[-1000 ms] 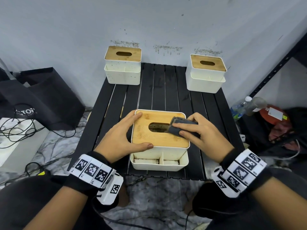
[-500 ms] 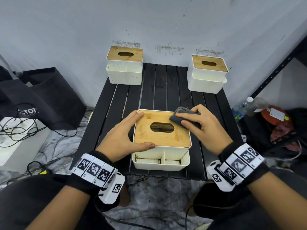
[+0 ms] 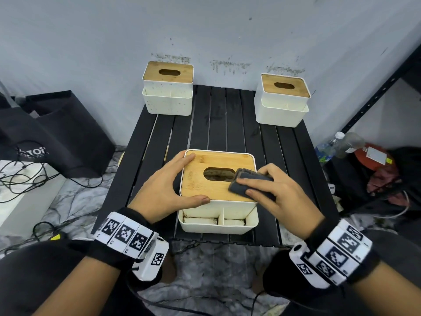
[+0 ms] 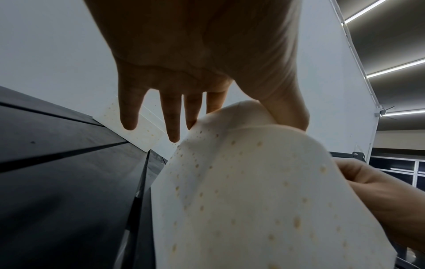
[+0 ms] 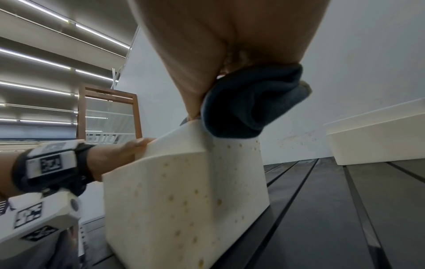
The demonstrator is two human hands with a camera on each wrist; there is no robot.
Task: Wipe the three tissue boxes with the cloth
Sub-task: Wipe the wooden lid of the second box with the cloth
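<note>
Three white tissue boxes with bamboo lids stand on a black slatted table. The near box sits at the table's front edge. My left hand holds its left side, fingers along the far corner and thumb on the near edge. My right hand grips a folded dark grey cloth and presses it on the lid's right near part. The other two boxes, back left and back right, stand by the wall.
A black bag and tangled cables lie on the floor to the left. To the right, a black shelf frame, a plastic bottle and red clutter crowd the table's side. The wall rises right behind the table.
The right hand slid the cloth to the lid's far right corner, then back toward me to the near right part. The left hand kept its hold on the box.
</note>
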